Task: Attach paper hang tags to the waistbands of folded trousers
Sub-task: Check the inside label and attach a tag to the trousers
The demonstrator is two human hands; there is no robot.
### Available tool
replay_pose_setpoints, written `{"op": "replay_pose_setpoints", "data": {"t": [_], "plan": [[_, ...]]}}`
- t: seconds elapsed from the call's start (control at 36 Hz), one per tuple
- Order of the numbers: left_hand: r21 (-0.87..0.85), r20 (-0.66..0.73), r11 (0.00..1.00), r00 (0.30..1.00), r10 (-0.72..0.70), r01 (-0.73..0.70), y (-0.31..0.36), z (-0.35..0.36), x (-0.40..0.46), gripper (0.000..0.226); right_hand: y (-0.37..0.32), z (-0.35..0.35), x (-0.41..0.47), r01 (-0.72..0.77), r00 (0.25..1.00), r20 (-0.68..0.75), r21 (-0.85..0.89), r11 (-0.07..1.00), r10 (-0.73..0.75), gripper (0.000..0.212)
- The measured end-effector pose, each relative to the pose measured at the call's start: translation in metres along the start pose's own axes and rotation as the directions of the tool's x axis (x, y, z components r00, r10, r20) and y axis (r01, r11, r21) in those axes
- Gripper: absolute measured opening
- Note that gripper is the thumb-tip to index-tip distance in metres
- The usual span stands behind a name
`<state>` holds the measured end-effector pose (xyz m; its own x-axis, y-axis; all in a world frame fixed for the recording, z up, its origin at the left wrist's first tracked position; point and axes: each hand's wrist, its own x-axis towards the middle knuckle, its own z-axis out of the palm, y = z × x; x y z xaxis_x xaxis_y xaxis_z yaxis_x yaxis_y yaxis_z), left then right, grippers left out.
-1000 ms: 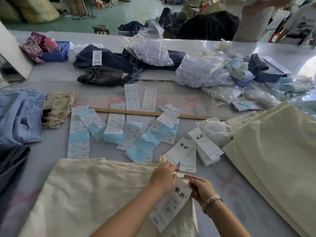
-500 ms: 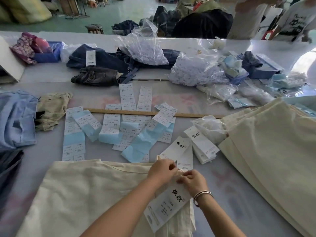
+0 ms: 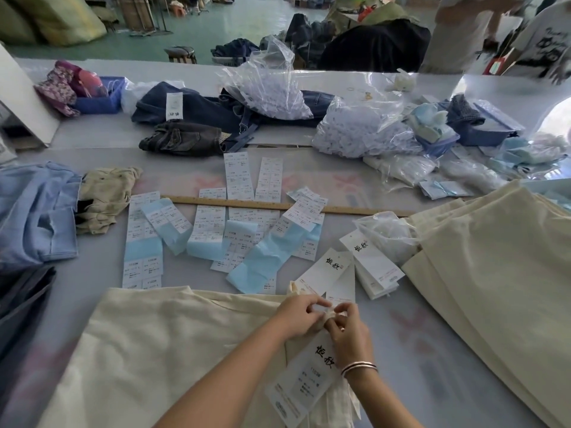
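Folded cream trousers (image 3: 154, 350) lie in front of me, waistband end to the right. A white paper hang tag (image 3: 306, 381) with black characters lies on that end, under my wrists. My left hand (image 3: 298, 316) and my right hand (image 3: 347, 330) meet at the tag's top by the waistband corner, fingertips of both pinching something small and pale there; whether it is the tag's string or the cloth I cannot tell. More hang tags (image 3: 327, 270) lie just beyond my hands, and a small stack of tags (image 3: 374, 267) sits to the right.
Sticker sheets on blue backing (image 3: 216, 230) and a wooden ruler (image 3: 278, 206) cover the table's middle. A pile of cream trousers (image 3: 494, 273) fills the right. Blue garments (image 3: 34, 211) lie left, dark jeans (image 3: 185, 139) and plastic bags (image 3: 355, 131) behind. People stand beyond the table.
My right hand has moved up and left to meet the left hand at the tag's top. Both hands have shifted slightly away from me along the waistband.
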<state>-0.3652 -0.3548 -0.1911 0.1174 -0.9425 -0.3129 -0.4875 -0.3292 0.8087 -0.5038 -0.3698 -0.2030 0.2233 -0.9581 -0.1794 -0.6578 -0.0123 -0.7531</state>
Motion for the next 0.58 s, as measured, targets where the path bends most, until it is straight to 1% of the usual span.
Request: {"op": "replay_pose_setpoints", "data": {"t": [0.08, 0.14, 0.22, 0.31, 0.36, 0.42, 0.47, 0.53, 0.58], "plan": [[0.072, -0.008, 0.997, 1.000, 0.018, -0.018, 0.002, -0.002, 0.004, 0.021, 0.001, -0.001, 0.001, 0.009, 1.000, 0.020, -0.037, 0.999, -0.008, 0.021], [0.130, -0.061, 0.991, 0.998, 0.032, -0.024, 0.002, 0.001, 0.004, 0.017, 0.001, -0.001, 0.003, 0.011, 1.000, 0.030, -0.060, 0.998, -0.010, 0.021], [0.205, -0.132, 0.976, 0.986, 0.098, -0.069, 0.000, 0.007, 0.004, 0.013, 0.003, -0.002, 0.003, 0.020, 0.999, 0.047, -0.079, 0.997, -0.017, 0.022], [0.250, -0.143, 0.961, 0.978, 0.154, -0.115, -0.003, 0.010, 0.002, 0.012, 0.005, -0.003, 0.003, 0.043, 0.997, 0.064, -0.087, 0.995, -0.038, 0.022], [0.252, -0.141, 0.960, 0.977, 0.159, -0.120, -0.004, 0.009, 0.001, 0.010, 0.004, -0.005, 0.003, 0.043, 0.996, 0.084, -0.054, 0.998, -0.039, 0.022], [0.188, -0.163, 0.980, 0.981, 0.100, -0.069, -0.003, 0.008, 0.000, 0.006, 0.003, -0.011, 0.004, 0.023, 0.995, 0.101, 0.036, 0.999, -0.027, 0.024], [0.013, -0.190, 0.999, 0.981, -0.029, 0.032, -0.004, 0.006, -0.001, 0.008, 0.003, -0.020, 0.008, -0.027, 0.991, 0.132, 0.157, 0.987, 0.006, 0.024], [-0.154, -0.176, 0.982, 0.975, -0.135, 0.108, -0.004, 0.004, -0.003, 0.009, 0.002, -0.031, 0.012, -0.098, 0.982, 0.183, 0.325, 0.941, 0.039, 0.025], [-0.271, -0.152, 0.953, 0.971, -0.183, 0.137, -0.005, 0.003, -0.004, 0.014, 0.001, -0.042, 0.014, -0.113, 0.983, 0.183, 0.440, 0.891, 0.034, 0.029]]}}
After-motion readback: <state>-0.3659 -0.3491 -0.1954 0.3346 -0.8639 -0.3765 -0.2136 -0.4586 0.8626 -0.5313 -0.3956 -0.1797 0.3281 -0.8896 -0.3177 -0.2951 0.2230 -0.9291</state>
